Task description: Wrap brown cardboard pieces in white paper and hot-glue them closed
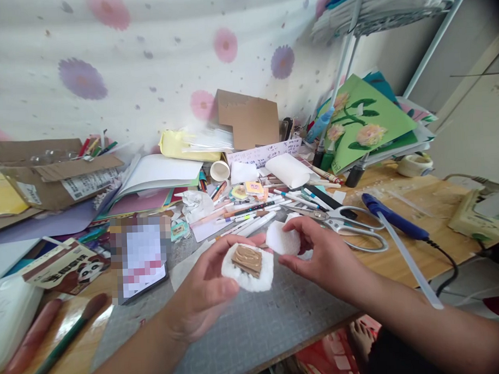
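Observation:
My left hand (210,284) holds a white fluffy pad (264,274) by its left side, thumb in front and fingers behind. On that pad sits a small brown cardboard piece (247,258) with glossy, glue-like streaks across its top. A second white pad (283,239), roundish and textured, is pinched between the thumb and fingers of my right hand (311,247), just right of the first. The two pads are close together above a grey gridded cutting mat (254,328).
Silver scissors (344,219) and a blue hot glue gun (393,217) with a stick lie on the right. Many pens (250,209) crowd the middle. A phone (143,261) lies left, near a green-handled brush (66,340). A cardboard box (56,172) stands at back left.

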`<state>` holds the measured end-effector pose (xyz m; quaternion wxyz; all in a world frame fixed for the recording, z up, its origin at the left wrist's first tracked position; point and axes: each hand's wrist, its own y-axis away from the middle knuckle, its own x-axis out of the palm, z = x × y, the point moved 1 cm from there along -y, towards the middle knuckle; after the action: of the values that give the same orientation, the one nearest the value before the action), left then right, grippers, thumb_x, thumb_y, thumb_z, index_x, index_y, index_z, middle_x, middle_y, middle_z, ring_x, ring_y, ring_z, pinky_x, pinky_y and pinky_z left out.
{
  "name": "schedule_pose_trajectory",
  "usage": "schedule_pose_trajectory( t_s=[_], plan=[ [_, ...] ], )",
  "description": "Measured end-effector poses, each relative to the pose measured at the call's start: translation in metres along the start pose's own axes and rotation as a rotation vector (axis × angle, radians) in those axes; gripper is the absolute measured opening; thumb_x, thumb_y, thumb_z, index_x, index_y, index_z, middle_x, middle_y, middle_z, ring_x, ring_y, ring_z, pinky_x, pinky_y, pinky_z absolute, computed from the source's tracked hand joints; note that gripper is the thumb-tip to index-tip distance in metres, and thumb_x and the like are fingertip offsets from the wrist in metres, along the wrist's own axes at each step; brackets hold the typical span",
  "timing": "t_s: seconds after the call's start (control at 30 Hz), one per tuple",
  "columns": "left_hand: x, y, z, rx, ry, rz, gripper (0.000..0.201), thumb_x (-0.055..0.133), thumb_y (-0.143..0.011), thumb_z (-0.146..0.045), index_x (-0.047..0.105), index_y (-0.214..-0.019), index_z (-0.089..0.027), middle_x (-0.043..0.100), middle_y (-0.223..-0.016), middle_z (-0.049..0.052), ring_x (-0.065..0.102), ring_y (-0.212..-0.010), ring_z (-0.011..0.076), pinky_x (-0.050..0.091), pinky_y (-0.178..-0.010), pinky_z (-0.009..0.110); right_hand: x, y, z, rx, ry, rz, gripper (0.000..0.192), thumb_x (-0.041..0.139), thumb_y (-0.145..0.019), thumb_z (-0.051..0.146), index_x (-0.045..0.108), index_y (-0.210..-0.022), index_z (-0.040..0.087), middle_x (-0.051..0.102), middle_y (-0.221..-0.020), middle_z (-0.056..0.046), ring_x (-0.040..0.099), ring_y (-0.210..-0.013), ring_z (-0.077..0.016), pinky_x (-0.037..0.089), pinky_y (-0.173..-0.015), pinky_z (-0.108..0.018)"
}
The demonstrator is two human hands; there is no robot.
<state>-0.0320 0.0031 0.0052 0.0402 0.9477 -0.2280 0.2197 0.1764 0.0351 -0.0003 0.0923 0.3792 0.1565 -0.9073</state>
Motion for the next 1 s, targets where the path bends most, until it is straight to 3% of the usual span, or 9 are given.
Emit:
schedule_pose_trajectory(
  t_s=[0.17, 0.27, 0.47, 0.6, 0.87, 1.0],
  plan=[
    [-0.001, 0.0, -0.004, 0.143, -0.279, 0.047, 0.049, 0.074, -0.062, -0.021, 0.056, -0.108, -0.024, 0.057, -0.126, 0.009, 0.053, -0.114, 0.029, 0.044, -0.086, 0.035, -0.007, 0.004, -0.004, -0.089, 0.045, -0.098, 0.054, 0.065, -0.071, 0.034, 0.046, -0.118, 0.019, 0.066, -0.097, -0.008, 0.063, -0.076, -0.0209, 0.052, -0.069, -0.036],
    [-0.003, -0.001, -0.009, 0.202, -0.407, 0.058, 0.05, 0.071, -0.062, -0.017, 0.054, -0.109, -0.022, 0.061, -0.119, 0.01, 0.056, -0.108, 0.0282, 0.045, -0.085, 0.036, -0.012, 0.008, -0.006, -0.148, -0.013, -0.148, 0.052, 0.064, -0.072, 0.034, 0.048, -0.12, 0.019, 0.064, -0.109, -0.011, 0.063, -0.083, -0.0218, 0.053, -0.074, -0.037],
    [-0.004, -0.002, -0.01, 0.194, -0.404, 0.084, 0.05, 0.072, -0.061, -0.024, 0.056, -0.108, -0.021, 0.062, -0.112, 0.011, 0.059, -0.1, 0.0282, 0.047, -0.079, 0.035, -0.019, 0.016, 0.003, -0.305, -0.027, -0.225, 0.049, 0.066, -0.073, 0.028, 0.051, -0.118, 0.019, 0.053, -0.113, -0.012, 0.05, -0.107, -0.0244, 0.051, -0.082, -0.038],
    [-0.009, -0.002, -0.006, 0.193, -0.423, 0.025, 0.058, 0.074, -0.061, -0.02, 0.053, -0.115, -0.025, 0.062, -0.114, 0.008, 0.059, -0.099, 0.0244, 0.047, -0.079, 0.03, -0.021, 0.018, 0.009, -0.341, 0.023, -0.277, 0.053, 0.067, -0.073, 0.026, 0.049, -0.122, 0.021, 0.053, -0.113, -0.01, 0.052, -0.103, -0.023, 0.049, -0.086, -0.039],
    [-0.013, -0.005, -0.005, 0.156, -0.434, -0.086, 0.053, 0.075, -0.062, -0.02, 0.056, -0.11, -0.026, 0.063, -0.118, 0.009, 0.06, -0.102, 0.0265, 0.046, -0.083, 0.034, -0.02, 0.019, 0.015, -0.341, 0.058, -0.413, 0.069, 0.07, -0.068, 0.019, 0.037, -0.129, 0.025, 0.062, -0.113, -0.007, 0.058, -0.099, -0.023, 0.05, -0.086, -0.038],
    [-0.013, -0.006, -0.005, 0.148, -0.415, -0.124, 0.051, 0.076, -0.061, -0.021, 0.057, -0.108, -0.025, 0.063, -0.116, 0.009, 0.059, -0.103, 0.0271, 0.046, -0.085, 0.036, -0.021, 0.017, 0.016, -0.375, 0.059, -0.427, 0.061, 0.07, -0.071, 0.02, 0.043, -0.125, 0.025, 0.062, -0.113, -0.007, 0.057, -0.102, -0.023, 0.049, -0.087, -0.038]
  ],
)
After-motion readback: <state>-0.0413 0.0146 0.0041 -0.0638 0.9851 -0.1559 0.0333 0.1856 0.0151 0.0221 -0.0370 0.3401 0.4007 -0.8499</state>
